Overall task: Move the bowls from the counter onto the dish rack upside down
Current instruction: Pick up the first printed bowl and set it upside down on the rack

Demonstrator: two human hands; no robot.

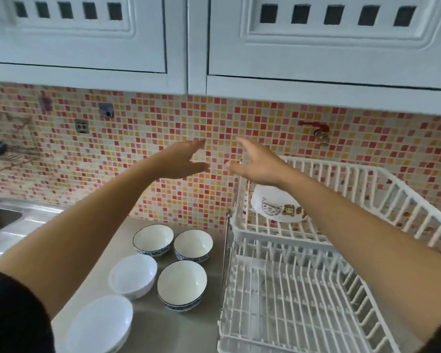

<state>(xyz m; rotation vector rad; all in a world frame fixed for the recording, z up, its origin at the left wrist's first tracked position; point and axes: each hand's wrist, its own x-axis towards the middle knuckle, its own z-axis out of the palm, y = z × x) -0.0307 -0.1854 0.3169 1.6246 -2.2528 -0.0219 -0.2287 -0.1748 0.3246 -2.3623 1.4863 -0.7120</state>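
Note:
Several bowls stand upright on the steel counter [150, 327]: two blue-patterned ones at the back [153, 238] [193, 244], a third blue-patterned one [181, 282] nearer, a plain white one [133, 275] and another white one [101, 324] at the front. A white two-tier dish rack [285, 301] stands to their right. On its upper tier a white bowl with cartoon prints [275, 205] lies upside down. My left hand [181, 159] and my right hand [257, 164] are raised in front of the tiled wall, fingers spread, holding nothing.
White wall cabinets [214, 42] hang overhead. A steel sink [0, 220] is at the left. A red-handled tap [318, 131] sticks out of the mosaic wall above the rack. The rack's lower tier holds nothing.

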